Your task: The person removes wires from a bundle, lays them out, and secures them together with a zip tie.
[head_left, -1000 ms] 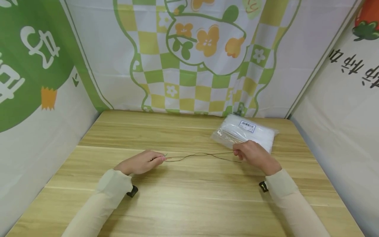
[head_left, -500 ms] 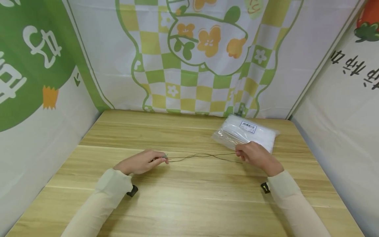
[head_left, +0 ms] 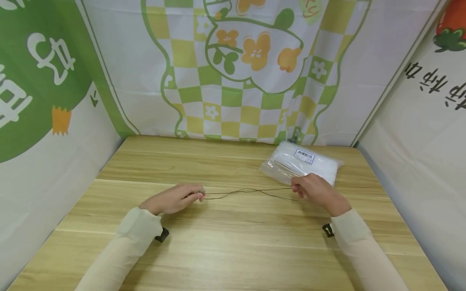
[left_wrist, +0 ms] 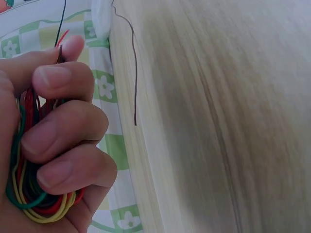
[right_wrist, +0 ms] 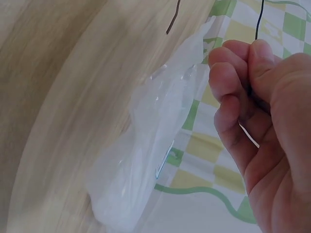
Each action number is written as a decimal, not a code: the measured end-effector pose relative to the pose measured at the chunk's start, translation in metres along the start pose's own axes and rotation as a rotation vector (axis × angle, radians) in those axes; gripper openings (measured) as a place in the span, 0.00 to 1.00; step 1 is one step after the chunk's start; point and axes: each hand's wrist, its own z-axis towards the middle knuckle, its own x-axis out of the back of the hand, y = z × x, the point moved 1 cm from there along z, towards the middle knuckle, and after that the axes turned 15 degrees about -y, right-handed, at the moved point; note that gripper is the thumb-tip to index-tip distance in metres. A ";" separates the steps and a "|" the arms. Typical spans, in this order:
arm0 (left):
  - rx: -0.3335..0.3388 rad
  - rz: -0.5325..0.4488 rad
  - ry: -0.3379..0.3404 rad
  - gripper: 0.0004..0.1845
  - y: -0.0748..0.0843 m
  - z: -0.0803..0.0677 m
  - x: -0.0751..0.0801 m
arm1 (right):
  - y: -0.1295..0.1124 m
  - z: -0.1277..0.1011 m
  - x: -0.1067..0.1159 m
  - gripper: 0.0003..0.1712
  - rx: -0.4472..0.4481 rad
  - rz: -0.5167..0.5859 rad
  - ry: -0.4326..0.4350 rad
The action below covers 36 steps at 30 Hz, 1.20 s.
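Two thin dark wires (head_left: 247,191) stretch between my hands just above the wooden table (head_left: 233,238), crossing near the middle. My left hand (head_left: 174,199) pinches their left ends; its curled fingers (left_wrist: 63,121) also hold a bundle of red, green and yellow rubber bands (left_wrist: 34,204). My right hand (head_left: 314,190) grips the right end of one wire (right_wrist: 260,19) between thumb and fingers. A second wire's loose end (head_left: 291,199) lies on the table just left of that hand.
A clear plastic bag (head_left: 302,163) of white contents with a barcode label lies at the back right, just behind my right hand. Printed cloth walls (head_left: 247,68) close in the table at the back and both sides.
My right hand has drifted slightly to the right, pulling the wire a bit straighter. The left hand stays almost still.
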 end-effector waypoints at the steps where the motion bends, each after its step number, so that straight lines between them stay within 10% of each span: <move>1: -0.005 0.011 0.001 0.16 -0.001 -0.001 0.000 | 0.001 -0.001 0.000 0.16 -0.002 0.000 0.005; 11: -0.051 0.010 -0.019 0.18 -0.006 -0.007 0.000 | 0.006 -0.005 0.003 0.17 -0.006 0.007 0.006; 22: 0.083 0.061 0.065 0.20 -0.013 -0.020 0.002 | 0.024 -0.017 -0.003 0.20 -0.043 -0.035 0.001; 36: 0.215 0.102 0.151 0.07 -0.005 0.021 0.021 | 0.003 -0.002 -0.001 0.17 0.054 -0.030 -0.012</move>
